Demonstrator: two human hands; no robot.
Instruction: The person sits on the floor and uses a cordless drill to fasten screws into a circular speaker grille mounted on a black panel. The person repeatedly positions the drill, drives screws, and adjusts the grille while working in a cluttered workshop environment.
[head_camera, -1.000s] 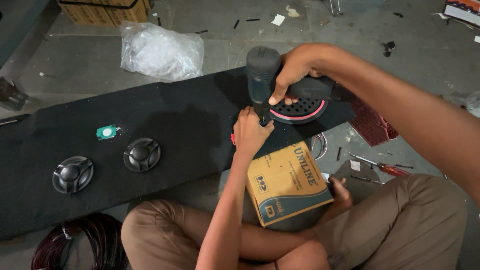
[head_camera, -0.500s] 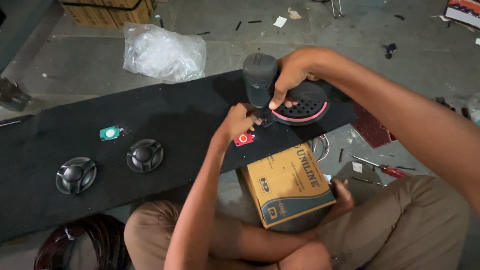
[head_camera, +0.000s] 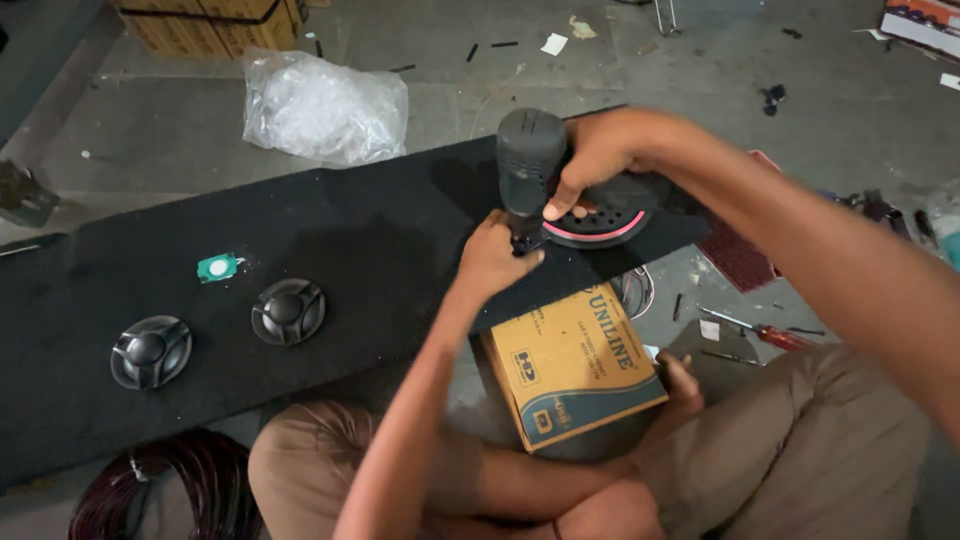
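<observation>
Grey concrete floor (head_camera: 800, 90) surrounds a long black carpeted board (head_camera: 300, 270), and this board is the landmark for everything else. It lies across the person's crossed legs.

Near the right end of the board, the right hand (head_camera: 600, 155) is clenched around the handle of a dark power drill (head_camera: 530, 165). The drill stands almost upright, so its long axis points down into the board. The left hand (head_camera: 495, 262) is directly under the drill nose, just in front of it on the person's side. Its fingers are curled at the tip and seem to pinch something small there, but I cannot tell what it is. The left hand is nearer to the tip; the right hand is higher, on the body of the tool. Just behind the drill, a round speaker grille with a red ring (head_camera: 600, 222) sits in the board.

Toward the left end of the board, 2 small round speakers (head_camera: 288, 311) sit in it, with a small green tag (head_camera: 217, 267) near them.

Under the near edge of the board lies 1 cardboard box (head_camera: 575, 365), closed, contents not visible. Beyond the far edge rests a clear plastic bag (head_camera: 325, 105); its contents are unclear. A red-handled screwdriver (head_camera: 765, 332) lies on the floor past the right end.
</observation>
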